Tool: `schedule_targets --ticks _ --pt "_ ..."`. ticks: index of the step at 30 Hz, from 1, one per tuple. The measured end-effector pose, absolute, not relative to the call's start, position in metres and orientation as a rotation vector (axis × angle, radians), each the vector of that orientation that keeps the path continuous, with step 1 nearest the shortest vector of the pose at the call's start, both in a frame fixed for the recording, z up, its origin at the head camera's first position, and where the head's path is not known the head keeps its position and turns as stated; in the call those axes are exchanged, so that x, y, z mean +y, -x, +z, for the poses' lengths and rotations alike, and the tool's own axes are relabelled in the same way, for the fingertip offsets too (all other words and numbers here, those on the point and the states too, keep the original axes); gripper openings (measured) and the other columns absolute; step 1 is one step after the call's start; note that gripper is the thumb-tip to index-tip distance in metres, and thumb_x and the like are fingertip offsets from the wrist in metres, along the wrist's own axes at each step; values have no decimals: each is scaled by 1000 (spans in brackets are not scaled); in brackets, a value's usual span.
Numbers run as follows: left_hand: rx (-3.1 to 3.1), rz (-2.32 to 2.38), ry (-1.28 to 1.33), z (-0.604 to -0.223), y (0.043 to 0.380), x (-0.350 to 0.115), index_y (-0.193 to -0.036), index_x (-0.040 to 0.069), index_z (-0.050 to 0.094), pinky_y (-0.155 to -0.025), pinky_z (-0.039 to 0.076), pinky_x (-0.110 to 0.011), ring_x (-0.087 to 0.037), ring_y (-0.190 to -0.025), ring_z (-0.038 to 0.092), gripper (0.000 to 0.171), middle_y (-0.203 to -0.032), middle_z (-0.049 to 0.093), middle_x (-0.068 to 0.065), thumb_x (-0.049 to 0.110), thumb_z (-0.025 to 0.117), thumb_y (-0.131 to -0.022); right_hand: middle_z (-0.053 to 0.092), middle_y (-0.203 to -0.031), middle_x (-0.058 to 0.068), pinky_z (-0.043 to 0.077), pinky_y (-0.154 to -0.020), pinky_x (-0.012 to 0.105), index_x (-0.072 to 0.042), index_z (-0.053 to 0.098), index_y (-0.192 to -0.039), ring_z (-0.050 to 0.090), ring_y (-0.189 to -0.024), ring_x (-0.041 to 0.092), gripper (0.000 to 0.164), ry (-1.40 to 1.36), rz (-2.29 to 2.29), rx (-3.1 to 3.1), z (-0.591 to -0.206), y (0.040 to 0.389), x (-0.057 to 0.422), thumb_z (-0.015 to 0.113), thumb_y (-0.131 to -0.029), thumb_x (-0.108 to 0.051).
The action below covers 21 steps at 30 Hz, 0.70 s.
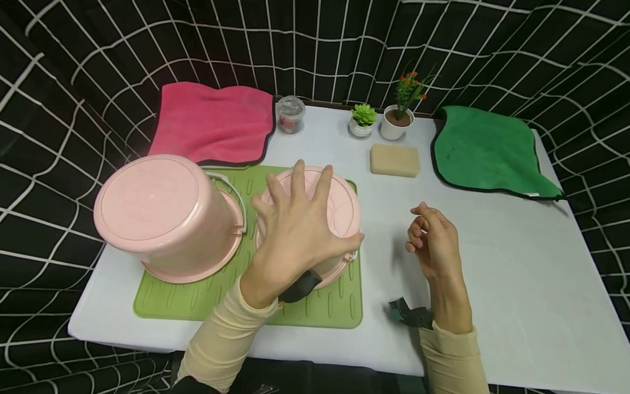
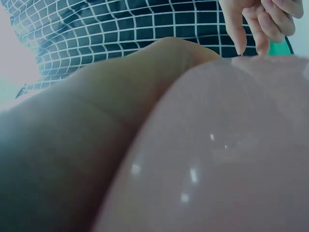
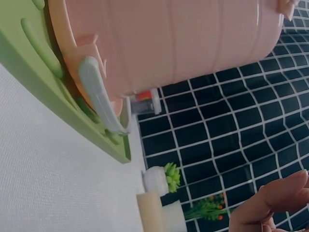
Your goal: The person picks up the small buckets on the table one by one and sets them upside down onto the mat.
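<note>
Two pink buckets stand upside down on a green mat [image 1: 346, 309]. My left hand [image 1: 297, 227] lies with spread fingers over the base of the right-hand bucket [image 1: 344, 203]. In the left wrist view, that bucket's glossy pink surface [image 2: 217, 159] fills much of the picture. The other bucket [image 1: 147, 194] stands to the left, its pale handle hanging by the rim. My right hand [image 1: 435, 238] is held over the white table, right of the mat, with loosely bent fingers and nothing in them. A pale handle [image 3: 99, 96] shows at the bucket's rim in the right wrist view.
Behind the mat are a pink cloth [image 1: 214, 123] and a clear lidded tub [image 1: 291, 115]. A small succulent [image 1: 363, 117], a flowering potted plant [image 1: 397, 121] and a beige sponge-like block [image 1: 395, 160] stand at the back. At right lies a green cloth [image 1: 487, 150].
</note>
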State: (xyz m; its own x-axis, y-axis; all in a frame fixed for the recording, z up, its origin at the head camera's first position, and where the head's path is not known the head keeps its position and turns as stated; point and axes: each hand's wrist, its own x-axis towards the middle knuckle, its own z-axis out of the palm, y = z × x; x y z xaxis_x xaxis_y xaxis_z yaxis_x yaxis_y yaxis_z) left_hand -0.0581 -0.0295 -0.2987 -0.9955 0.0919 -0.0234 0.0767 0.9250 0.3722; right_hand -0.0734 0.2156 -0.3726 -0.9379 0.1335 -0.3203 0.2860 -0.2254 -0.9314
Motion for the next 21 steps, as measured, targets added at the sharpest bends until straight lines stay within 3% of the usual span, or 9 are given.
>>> schedule_targets --ticks 5,11,17,21 --pt "3044 553 -116 -300 57 -30 -161 26 36 -102 29 -83 -64 -147 24 117 -168 24 -21 81 77 -66 43 -61 -7 37 -46 18 -12 59 -98 37 -50 4 22 -533 -2334 1920 -372 71 213 56 -106 -32" --pt "3045 543 -116 -301 57 -34 -162 25 34 -105 27 -84 -60 -151 23 120 -172 22 -17 92 65 -68 46 -57 -5 44 -43 20 -5 61 -102 40 -50 8 18 -499 -2180 2259 -366 66 199 60 -104 -23" --pt "3026 569 -110 -294 62 -48 -163 29 31 -106 15 -91 -59 -157 7 110 -173 22 -13 90 59 -76 54 -62 -8 49 -48 20 -5 66 -105 49 -51 7 13 -191 -1885 2713 -350 63 185 64 -101 -17" --pt "3055 504 -127 -284 67 -65 -164 29 30 -106 13 -92 -58 -158 4 108 -173 23 -15 88 59 -78 68 -78 1 50 -61 13 -2 72 -113 61 -69 5 23 78 -1596 3039 -341 68 180 71 -96 -17"
